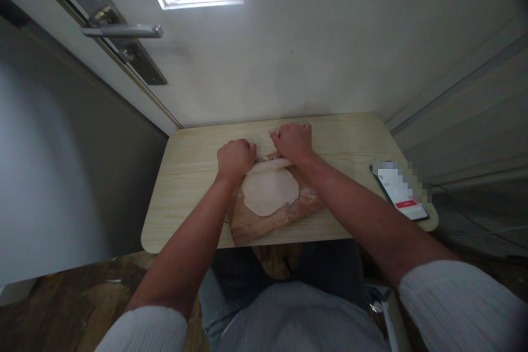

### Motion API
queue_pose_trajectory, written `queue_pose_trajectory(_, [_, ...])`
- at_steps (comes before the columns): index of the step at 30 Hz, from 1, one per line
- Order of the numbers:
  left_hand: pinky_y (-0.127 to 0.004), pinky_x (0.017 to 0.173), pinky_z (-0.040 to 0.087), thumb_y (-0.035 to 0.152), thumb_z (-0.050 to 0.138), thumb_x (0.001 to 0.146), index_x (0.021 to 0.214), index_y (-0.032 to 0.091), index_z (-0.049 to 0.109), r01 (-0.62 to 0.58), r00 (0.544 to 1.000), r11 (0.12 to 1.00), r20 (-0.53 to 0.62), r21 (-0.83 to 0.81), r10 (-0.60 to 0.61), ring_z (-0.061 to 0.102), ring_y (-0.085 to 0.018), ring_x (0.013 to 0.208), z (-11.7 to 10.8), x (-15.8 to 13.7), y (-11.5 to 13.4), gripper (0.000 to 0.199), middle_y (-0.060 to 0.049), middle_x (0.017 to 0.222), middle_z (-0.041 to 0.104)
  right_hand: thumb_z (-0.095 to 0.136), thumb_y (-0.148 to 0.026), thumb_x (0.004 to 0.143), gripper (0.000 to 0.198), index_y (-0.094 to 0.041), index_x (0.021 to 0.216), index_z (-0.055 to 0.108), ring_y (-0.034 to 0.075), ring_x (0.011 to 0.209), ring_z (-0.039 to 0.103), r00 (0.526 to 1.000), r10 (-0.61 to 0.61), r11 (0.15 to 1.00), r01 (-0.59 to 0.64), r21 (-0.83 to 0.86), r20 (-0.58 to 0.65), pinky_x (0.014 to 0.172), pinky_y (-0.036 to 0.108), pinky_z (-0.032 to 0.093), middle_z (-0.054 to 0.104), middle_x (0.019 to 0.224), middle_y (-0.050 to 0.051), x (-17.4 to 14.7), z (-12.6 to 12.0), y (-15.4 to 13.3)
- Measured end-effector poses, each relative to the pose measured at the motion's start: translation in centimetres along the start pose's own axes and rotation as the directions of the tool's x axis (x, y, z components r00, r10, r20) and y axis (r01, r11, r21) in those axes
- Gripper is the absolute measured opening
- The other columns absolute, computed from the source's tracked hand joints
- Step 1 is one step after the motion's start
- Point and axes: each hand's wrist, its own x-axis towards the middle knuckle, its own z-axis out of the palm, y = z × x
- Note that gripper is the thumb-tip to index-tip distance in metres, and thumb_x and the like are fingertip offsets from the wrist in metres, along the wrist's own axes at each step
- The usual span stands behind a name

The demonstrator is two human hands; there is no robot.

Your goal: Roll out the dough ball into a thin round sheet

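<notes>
A pale rolling pin (271,165) lies across the far edge of a flat, uneven round of dough (270,191). My left hand (236,159) is closed around the pin's left end, and my right hand (293,140) closes on its right end. Both hands hide the ends of the pin. Under the dough is a brown wooden board (259,228), set at an angle and dusted with flour on its right side and at its far edge.
The board rests on a small light wood table (181,176) with rounded corners. A phone (398,190) lies near its right edge. Behind the table stands a white door (309,66) with a metal handle (124,31). A thin cable (474,225) hangs at the right.
</notes>
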Motion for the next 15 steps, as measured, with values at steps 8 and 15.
queue_pose_trajectory(8, [-0.038,0.076,0.049,0.041,0.03,0.097,0.099,0.014,0.075,-0.002,0.999,1.0,0.034,-0.029,0.003,0.07,-0.03,0.091,-0.5,-0.7,0.2,0.052,-0.019,0.098,0.074,0.032,-0.044,0.101,0.053,-0.012,0.097,0.075,0.029,0.094,0.062,0.999,-0.017,1.0,0.017,-0.007,-0.031,0.091,0.047,0.033,0.072,0.1,0.018,-0.9,-0.4,0.1])
queue_pose_trajectory(15, [-0.038,0.08,0.049,0.041,0.03,0.098,0.103,0.016,0.072,0.004,0.998,0.999,0.066,-0.054,-0.001,0.068,-0.029,0.097,-0.8,-1.9,0.4,0.049,-0.017,0.103,0.073,0.033,-0.046,0.101,0.054,-0.011,0.098,0.074,0.028,0.096,0.06,1.0,0.005,1.0,-0.005,0.009,-0.02,0.09,0.044,0.033,0.071,0.103,0.018,-2.2,-0.5,0.2])
